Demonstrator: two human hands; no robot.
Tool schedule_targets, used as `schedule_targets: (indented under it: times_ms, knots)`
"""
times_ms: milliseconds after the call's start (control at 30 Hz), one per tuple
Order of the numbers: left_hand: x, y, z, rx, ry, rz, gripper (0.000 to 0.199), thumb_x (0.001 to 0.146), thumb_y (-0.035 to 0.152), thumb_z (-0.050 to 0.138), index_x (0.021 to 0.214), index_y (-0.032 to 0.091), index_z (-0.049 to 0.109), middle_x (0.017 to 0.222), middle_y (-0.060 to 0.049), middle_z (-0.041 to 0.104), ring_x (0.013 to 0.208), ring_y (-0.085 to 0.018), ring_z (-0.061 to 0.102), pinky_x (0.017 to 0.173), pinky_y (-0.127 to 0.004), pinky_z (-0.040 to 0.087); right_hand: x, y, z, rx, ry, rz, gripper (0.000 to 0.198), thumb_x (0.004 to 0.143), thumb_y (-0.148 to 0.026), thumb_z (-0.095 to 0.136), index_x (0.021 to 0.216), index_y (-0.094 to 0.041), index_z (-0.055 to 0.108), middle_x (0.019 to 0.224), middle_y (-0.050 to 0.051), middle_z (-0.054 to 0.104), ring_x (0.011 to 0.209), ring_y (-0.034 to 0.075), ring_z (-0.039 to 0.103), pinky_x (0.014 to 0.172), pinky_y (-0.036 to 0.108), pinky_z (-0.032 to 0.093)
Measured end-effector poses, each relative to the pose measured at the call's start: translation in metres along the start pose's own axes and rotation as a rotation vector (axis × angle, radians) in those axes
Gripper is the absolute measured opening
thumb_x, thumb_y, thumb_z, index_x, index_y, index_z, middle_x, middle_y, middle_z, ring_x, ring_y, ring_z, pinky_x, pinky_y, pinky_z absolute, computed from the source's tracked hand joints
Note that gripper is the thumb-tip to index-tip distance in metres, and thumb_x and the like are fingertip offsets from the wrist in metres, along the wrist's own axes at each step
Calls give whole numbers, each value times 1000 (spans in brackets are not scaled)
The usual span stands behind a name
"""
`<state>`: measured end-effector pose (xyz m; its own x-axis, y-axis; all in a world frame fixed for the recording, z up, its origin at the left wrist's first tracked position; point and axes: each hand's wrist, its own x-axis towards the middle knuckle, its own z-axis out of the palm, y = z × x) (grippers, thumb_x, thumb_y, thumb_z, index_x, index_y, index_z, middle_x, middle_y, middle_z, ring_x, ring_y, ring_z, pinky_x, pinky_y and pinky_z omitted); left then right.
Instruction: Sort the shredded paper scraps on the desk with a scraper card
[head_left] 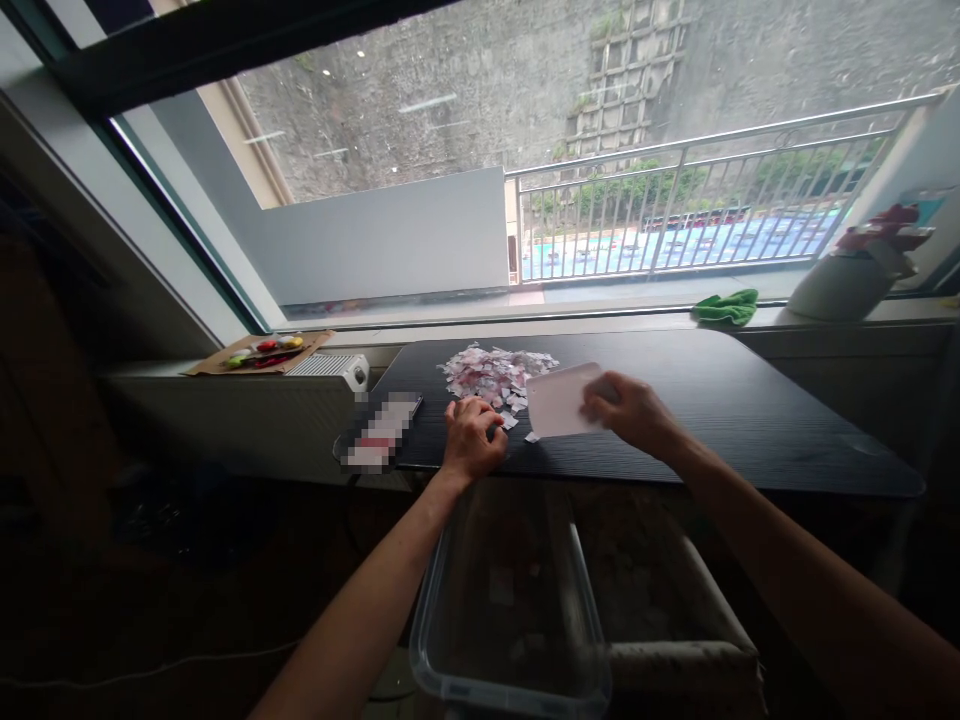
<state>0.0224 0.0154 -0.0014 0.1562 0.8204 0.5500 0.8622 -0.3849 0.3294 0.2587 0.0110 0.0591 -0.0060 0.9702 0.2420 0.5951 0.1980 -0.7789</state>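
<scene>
My right hand (626, 405) grips the right edge of a flat white card (559, 400), its fingers closed on it. The card is held tilted over the dark table, its left edge beside a heap of small torn paper scraps (491, 372). At the near edge of this heap, my left hand (474, 435) is low over the tabletop, back up, with fingers bent and somewhat apart. Nothing shows in its grasp, though its palm side is hidden. Below the table's front edge stands a clear plastic bin (517, 690) with a few pale scraps in it.
The dark table (675, 400) stands against the windowsill. A phone-like object (382, 430), partly blurred, lies at its left edge. A green cloth (726, 307) and a whitish container (844, 285) are on the sill. Colourful items lie on brown paper (206, 365) over the radiator (330, 370).
</scene>
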Motion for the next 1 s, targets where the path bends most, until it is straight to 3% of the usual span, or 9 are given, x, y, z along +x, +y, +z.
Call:
schedule_targets:
  times_ms: [100,300,567,800,1000]
  knots:
    - [-1,1,0,-5,-9,33,15,72,17,58,79,21,70,97,-6,66,113,-27,53,110,-55,26,0,-3,-5,-3,48,-12,8,75,-26,57,76,-19,59,71,4,69,63,18,62,56,28,45]
    - [-3,0,0,13,-12,18,14,72,17,58,77,23,70,97,-6,65,116,-28,51,111,-58,24,14,-5,22,61,15,-59,10,75,-26,56,80,-19,60,73,5,69,65,18,63,57,27,46]
    - [-2,2,-1,-2,-30,41,13,73,17,59,73,23,70,97,-5,65,116,-27,51,112,-58,23,2,-10,-7,-96,75,-2,9,75,-27,56,75,-19,59,72,5,67,63,18,60,56,28,43]
    - [-2,1,-1,-3,-20,28,13,72,16,59,75,23,71,96,-5,66,116,-28,52,112,-59,23,12,-8,21,19,-13,-39,12,77,-27,55,80,-18,61,75,6,68,65,17,61,56,26,44]
    - [-2,2,-1,-14,-34,32,14,74,18,59,74,24,71,96,-5,65,116,-27,51,112,-57,22,2,-8,-9,-83,73,-1,11,74,-28,58,78,-18,63,71,4,67,63,17,60,53,26,43]
